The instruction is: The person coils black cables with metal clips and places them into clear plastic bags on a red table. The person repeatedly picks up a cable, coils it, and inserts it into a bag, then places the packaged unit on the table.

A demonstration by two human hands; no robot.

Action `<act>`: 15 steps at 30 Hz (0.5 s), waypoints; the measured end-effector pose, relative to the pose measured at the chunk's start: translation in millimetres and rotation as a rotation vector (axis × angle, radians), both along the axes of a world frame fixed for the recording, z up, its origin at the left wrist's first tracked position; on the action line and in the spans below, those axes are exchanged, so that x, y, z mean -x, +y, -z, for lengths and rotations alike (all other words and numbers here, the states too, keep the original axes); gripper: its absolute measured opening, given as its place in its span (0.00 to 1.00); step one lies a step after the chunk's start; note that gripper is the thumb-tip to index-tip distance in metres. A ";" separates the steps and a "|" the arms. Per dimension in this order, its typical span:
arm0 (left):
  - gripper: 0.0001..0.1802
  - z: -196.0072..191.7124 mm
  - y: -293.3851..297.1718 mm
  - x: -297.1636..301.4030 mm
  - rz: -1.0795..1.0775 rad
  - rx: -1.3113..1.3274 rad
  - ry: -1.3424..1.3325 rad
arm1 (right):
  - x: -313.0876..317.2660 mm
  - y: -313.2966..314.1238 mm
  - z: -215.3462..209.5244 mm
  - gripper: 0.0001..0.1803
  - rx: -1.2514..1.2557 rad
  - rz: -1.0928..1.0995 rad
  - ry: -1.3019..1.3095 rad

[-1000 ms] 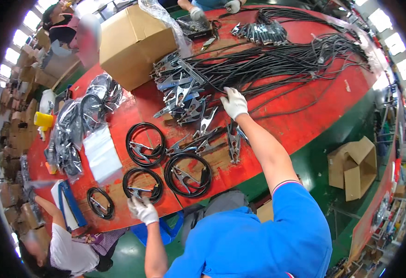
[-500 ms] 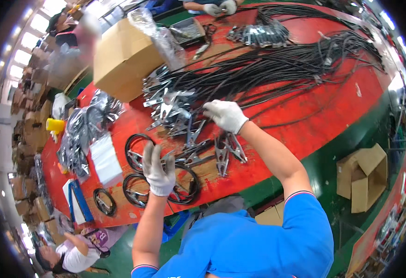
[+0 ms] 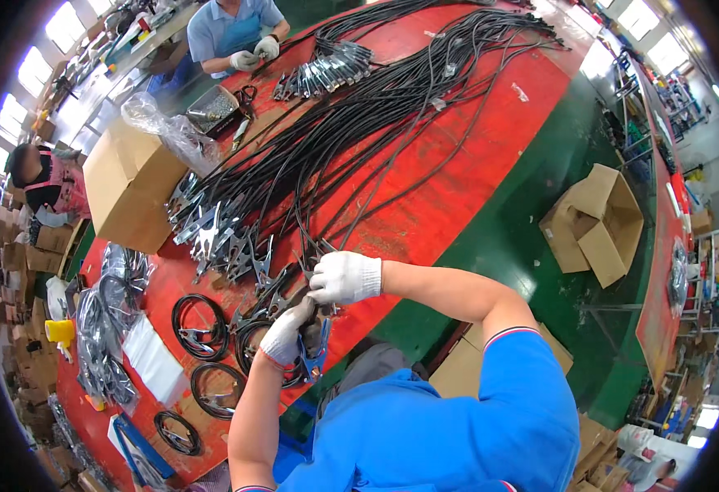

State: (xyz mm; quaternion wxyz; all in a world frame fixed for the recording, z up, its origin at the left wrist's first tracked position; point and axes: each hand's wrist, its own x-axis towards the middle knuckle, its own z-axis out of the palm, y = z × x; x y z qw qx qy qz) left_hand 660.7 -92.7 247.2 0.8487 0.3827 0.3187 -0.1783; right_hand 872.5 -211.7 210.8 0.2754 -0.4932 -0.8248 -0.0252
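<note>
Left hand [image 3: 284, 334] and right hand [image 3: 345, 278] now meet mid-frame | cannot tell either grip | clamp [image 3: 317, 354] just below | overlapping cables [image 3: 327, 148], upper frame, could snag if tugged

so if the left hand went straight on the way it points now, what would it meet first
Most likely the gloved right hand, just up and right of the left hand; whether they touch is unclear, as depth is hard to judge here.

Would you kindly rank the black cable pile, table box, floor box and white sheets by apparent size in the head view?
1. Black cable pile
2. Table box and floor box: too alike to rank
3. White sheets
</note>
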 end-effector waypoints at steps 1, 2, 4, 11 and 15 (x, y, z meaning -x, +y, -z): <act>0.22 1.4 -6.4 7.1 0.027 0.009 -0.002 | 4.4 -4.7 -0.9 0.08 0.110 0.047 -0.016; 0.22 5.6 -13.0 17.2 0.051 0.016 -0.002 | 8.8 -9.6 -2.2 0.09 0.218 0.094 -0.030; 0.19 -9.3 -33.1 42.0 0.100 -0.102 -0.030 | 14.4 -10.2 2.7 0.10 0.471 0.220 -0.132; 0.18 -3.5 -55.8 230.1 -0.294 -0.239 0.017 | 52.6 -40.1 3.8 0.11 0.597 0.281 -0.133; 0.21 38.9 -50.0 455.7 -0.976 -0.131 -0.016 | 65.9 -45.0 2.1 0.15 0.740 0.343 -0.246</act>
